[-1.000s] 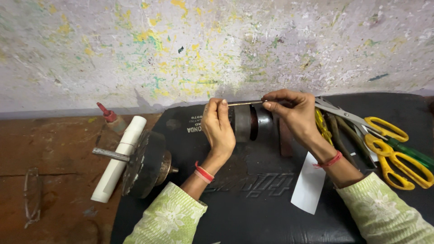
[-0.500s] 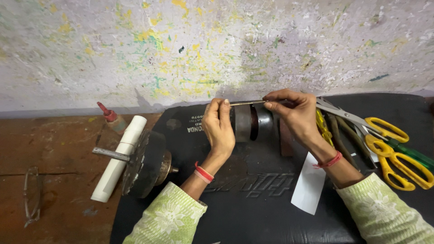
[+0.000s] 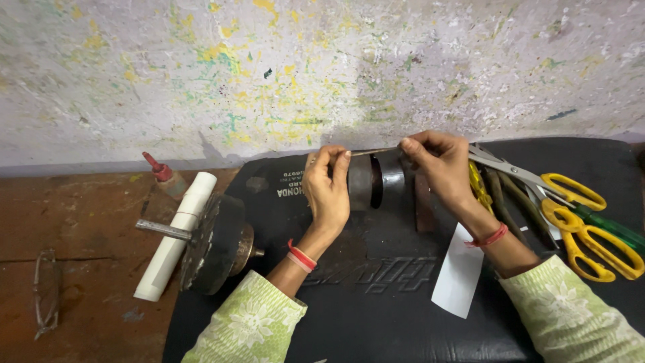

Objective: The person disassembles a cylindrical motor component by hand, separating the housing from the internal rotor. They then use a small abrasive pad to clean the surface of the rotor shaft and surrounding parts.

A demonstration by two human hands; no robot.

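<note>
Fingertips of the left hand (image 3: 329, 191) and right hand (image 3: 437, 165) pinch a thin strip (image 3: 373, 152) taut over the cylindrical metal stator (image 3: 373, 181), centre frame on the black mat (image 3: 376, 309). Uneven pull could probably let it slip or kink.

Very little differs from the earlier pictures. The left hand (image 3: 327, 191) sits a touch lower against the dark grey metal cylinder (image 3: 368, 181), its fingertips pinching the near end of the thin, pale strip (image 3: 373, 152) slightly tighter together. The right hand (image 3: 438, 161) has curled its fingers a little more over the strip's far end, and the strip now runs almost level between the two hands.
</note>
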